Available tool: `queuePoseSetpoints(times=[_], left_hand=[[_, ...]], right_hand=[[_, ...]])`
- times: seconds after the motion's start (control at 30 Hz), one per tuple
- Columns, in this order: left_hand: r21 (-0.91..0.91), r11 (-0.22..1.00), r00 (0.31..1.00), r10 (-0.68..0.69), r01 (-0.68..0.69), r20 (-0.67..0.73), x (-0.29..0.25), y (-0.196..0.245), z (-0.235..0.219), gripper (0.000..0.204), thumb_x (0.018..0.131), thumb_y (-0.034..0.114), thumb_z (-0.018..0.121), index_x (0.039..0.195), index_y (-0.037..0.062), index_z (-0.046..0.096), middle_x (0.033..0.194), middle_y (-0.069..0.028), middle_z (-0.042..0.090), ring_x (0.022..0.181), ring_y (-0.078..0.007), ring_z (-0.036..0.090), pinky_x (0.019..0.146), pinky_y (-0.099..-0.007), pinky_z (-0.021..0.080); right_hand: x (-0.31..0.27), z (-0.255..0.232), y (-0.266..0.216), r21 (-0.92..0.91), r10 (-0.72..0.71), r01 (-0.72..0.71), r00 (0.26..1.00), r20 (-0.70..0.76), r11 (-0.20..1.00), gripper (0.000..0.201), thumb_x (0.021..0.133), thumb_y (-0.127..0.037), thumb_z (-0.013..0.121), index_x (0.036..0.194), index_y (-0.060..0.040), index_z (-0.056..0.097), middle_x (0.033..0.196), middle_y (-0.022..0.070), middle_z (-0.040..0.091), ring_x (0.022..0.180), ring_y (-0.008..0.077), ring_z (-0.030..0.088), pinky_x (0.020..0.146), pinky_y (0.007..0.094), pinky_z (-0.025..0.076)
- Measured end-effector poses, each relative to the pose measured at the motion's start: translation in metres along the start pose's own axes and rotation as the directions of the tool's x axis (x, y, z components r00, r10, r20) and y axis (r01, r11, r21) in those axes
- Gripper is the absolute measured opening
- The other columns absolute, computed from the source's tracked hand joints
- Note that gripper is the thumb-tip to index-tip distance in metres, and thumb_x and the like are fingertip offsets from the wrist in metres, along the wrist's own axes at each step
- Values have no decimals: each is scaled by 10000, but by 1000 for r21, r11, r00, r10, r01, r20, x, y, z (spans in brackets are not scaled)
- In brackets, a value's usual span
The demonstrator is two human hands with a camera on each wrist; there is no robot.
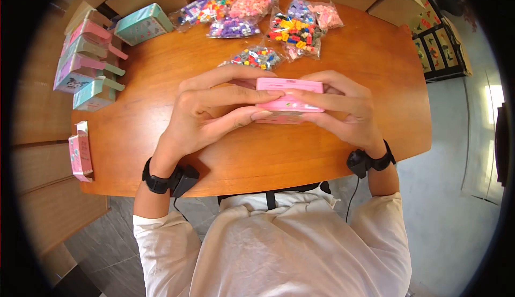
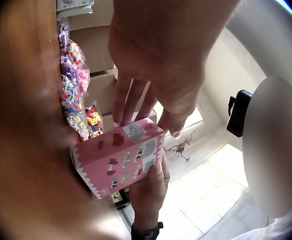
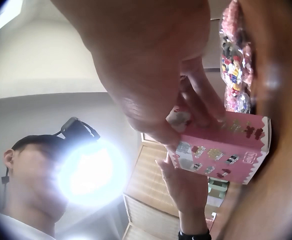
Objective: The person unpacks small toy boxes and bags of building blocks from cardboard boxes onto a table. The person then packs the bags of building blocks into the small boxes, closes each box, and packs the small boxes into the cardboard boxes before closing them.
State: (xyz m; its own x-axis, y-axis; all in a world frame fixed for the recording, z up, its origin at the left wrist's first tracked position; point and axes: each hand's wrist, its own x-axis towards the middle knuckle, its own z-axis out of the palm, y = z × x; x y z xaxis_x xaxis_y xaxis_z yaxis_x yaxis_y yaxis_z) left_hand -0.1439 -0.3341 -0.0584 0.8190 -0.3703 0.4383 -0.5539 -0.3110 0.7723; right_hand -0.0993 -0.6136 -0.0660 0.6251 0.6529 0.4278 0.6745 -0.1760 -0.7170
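Note:
A pink box (image 1: 290, 104) is held up over the wooden table between both hands. The left hand (image 1: 206, 106) grips its left end, thumb below and fingers along the top and face. At the other end the right hand (image 1: 346, 105) grips it the same way. In the left wrist view the pink box (image 2: 121, 162) shows printed small shapes and a scalloped white edge, with the left hand (image 2: 158, 65) on it. The right wrist view shows the box (image 3: 226, 147) tilted, with the right hand (image 3: 151, 75) over one end.
Clear bags of colourful small bricks (image 1: 255, 58) lie at the table's back middle. Several pastel boxes (image 1: 88, 66) with raised flaps stand at the back left, near a teal box (image 1: 144, 24). A pink box with an open flap (image 1: 80, 155) is at the left edge.

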Motion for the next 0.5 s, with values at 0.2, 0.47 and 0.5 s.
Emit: queuePoseSetpoints(times=[0.2, 0.47, 0.5], left_hand=[[201, 977, 977, 102, -63, -186, 2, 13, -31, 256, 873, 82, 783, 1123, 31, 784, 1131, -116, 759, 1024, -256, 726, 880, -352, 579], [748, 634, 945, 77, 199, -317, -34, 53, -120, 193, 870, -27, 715, 1045, 37, 766, 1031, -100, 745, 914, -267, 715, 783, -331, 568], [717, 624, 934, -58, 310, -353, -43, 47, -133, 250, 894, -27, 673, 1123, 49, 736, 1066, -117, 717, 955, -287, 692, 827, -368, 556]], right_hand=[[-11, -56, 13, -254, -13, -107, 903, -429, 961, 309, 956, -30, 701, 1263, -30, 730, 1216, 130, 698, 1009, 172, 670, 799, 293, 558], [-33, -96, 24, -254, 406, -605, 734, -544, 754, 407, 1057, -118, 603, 1458, -49, 585, 1251, 62, 681, 922, 75, 628, 773, 218, 509], [-31, -94, 21, -249, 436, -632, 720, -541, 734, 407, 1057, -123, 606, 1459, -56, 587, 1241, 45, 673, 889, 68, 611, 769, 212, 502]])
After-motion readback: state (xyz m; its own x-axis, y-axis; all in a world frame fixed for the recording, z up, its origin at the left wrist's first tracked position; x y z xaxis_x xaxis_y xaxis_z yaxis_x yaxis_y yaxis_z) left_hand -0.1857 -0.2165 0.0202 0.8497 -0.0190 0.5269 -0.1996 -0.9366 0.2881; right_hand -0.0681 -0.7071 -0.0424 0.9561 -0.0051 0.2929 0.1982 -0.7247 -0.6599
